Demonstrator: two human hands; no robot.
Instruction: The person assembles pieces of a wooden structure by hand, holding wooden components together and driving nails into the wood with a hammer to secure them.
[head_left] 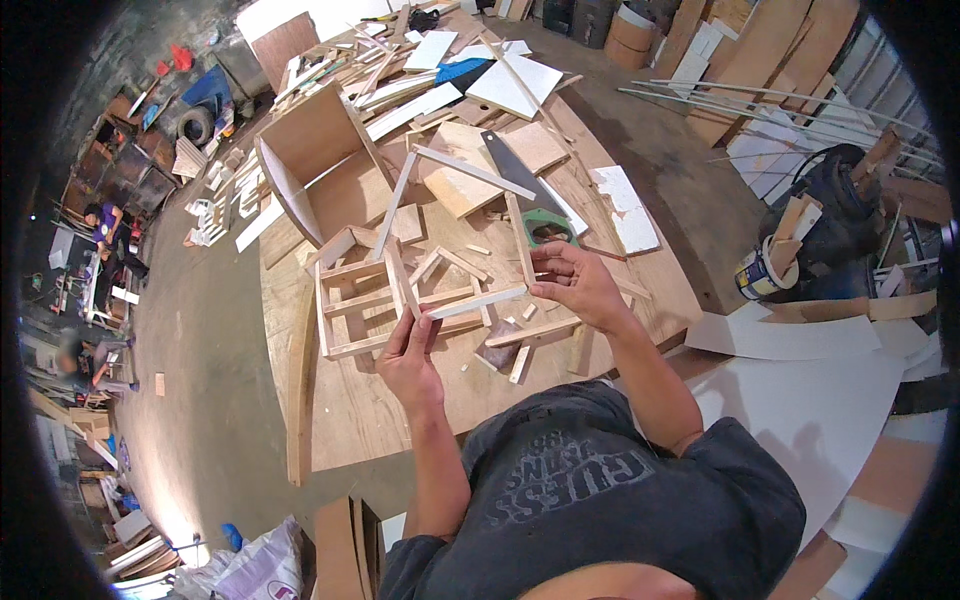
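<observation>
A light frame of thin wooden strips (478,302) is held up over the workbench, its near strip running between my hands. My left hand (412,366) pinches its near left corner between thumb and fingers. At the near right corner, my right hand (582,287) grips the frame, thumb below and fingers above. Just beyond the right hand lies a handsaw (512,165) with a green handle. A second frame of joined wooden strips (345,350) rests on the bench, beside and partly behind the left corner of the held one.
An open wooden box (318,185) stands at the bench's far left. Wood offcuts and white boards (515,85) pile up at the back. A bucket (768,270) holding scraps stands right of the workbench (365,435). Two other people (110,230) are far left.
</observation>
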